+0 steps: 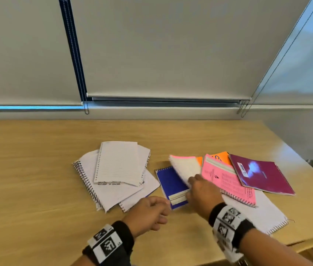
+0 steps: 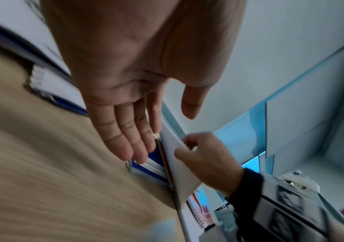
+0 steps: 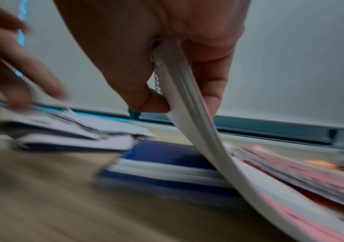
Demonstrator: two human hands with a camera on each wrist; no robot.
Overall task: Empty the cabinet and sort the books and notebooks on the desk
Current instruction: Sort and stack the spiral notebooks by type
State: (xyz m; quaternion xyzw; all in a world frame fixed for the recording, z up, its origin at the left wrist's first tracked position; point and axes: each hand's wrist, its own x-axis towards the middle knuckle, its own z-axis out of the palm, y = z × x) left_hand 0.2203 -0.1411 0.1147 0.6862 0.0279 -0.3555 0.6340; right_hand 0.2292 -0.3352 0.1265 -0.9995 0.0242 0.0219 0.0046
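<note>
Right hand (image 1: 202,191) pinches with thumb and fingers (image 3: 152,101); left hand (image 1: 148,214) hovers, loosely open.

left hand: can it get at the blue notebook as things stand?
Probably yes. The left hand hovers open at the near left edge of the blue notebook, whose near cover is bare. The right hand holds the pink-edged notebook bent up over its right side only.
</note>
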